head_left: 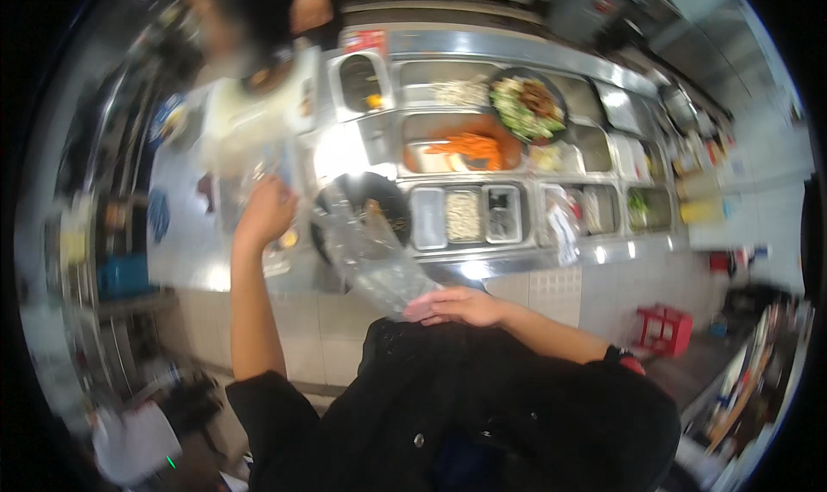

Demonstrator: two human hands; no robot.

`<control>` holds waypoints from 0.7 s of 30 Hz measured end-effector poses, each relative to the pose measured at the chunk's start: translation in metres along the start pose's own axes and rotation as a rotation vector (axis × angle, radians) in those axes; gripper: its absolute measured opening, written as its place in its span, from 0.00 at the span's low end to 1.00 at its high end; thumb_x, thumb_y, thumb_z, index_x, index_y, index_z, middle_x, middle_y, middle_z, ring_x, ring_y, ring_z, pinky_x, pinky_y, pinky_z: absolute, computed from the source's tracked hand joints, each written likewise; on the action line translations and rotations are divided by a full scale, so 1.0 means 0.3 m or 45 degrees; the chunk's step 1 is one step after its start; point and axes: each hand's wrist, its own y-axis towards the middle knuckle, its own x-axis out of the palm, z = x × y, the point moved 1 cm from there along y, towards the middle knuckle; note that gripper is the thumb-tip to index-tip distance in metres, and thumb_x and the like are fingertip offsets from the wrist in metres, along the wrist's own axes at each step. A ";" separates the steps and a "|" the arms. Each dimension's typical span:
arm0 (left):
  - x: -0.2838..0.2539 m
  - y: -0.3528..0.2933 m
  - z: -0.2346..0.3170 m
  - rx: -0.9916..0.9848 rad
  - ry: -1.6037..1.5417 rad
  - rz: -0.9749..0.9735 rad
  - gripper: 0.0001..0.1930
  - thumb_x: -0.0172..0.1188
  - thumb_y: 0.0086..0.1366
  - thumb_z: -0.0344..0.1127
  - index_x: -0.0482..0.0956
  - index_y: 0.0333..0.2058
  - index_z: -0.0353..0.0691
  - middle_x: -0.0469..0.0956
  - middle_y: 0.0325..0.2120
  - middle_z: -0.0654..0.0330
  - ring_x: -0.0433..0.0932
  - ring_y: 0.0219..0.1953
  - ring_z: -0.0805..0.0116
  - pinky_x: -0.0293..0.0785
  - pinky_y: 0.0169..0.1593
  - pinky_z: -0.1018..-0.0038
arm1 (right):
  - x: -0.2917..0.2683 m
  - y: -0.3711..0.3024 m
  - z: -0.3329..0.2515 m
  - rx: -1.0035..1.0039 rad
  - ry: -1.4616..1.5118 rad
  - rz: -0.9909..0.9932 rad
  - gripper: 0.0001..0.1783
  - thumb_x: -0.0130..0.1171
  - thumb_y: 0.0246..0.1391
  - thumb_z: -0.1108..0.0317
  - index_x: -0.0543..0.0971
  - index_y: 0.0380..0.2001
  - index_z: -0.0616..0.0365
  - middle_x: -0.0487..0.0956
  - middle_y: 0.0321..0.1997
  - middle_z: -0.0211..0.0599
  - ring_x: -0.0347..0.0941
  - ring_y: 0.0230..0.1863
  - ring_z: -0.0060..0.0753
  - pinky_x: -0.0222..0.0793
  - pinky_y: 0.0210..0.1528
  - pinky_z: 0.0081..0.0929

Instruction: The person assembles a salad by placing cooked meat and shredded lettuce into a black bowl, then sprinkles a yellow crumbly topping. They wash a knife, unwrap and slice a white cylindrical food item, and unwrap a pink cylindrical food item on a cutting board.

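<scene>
My right hand (457, 306) is close to my body, its fingers closed on the lower end of a long clear plastic bag (375, 259). The bag slants up and left across a dark round pan (388, 201) at the counter's front edge and covers part of it. My left hand (267, 212) is closed above the left worktop. Something shiny and clear shows by its fingertips, too blurred to name. Beyond that hand is a pale cutting board (245, 130), also smeared by motion.
Metal wells hold carrot strips (478, 150), pale chopped food (463, 216) and greens (637, 205). A dark plate of vegetables and meat (527, 104) rests on the wells at the back. Across the counter, another person's hand (312, 9) shows. A red crate (663, 329) stands at right.
</scene>
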 end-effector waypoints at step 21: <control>0.001 -0.259 1.342 2.080 -2.318 -0.490 0.34 0.63 0.64 0.68 0.89 0.46 0.37 0.70 0.57 0.17 0.70 0.61 0.20 0.66 0.62 0.38 | -1.246 -0.515 -0.379 -0.398 0.272 1.669 0.33 0.57 0.70 0.50 0.68 0.67 0.61 0.75 0.64 0.51 0.78 0.58 0.47 0.76 0.57 0.38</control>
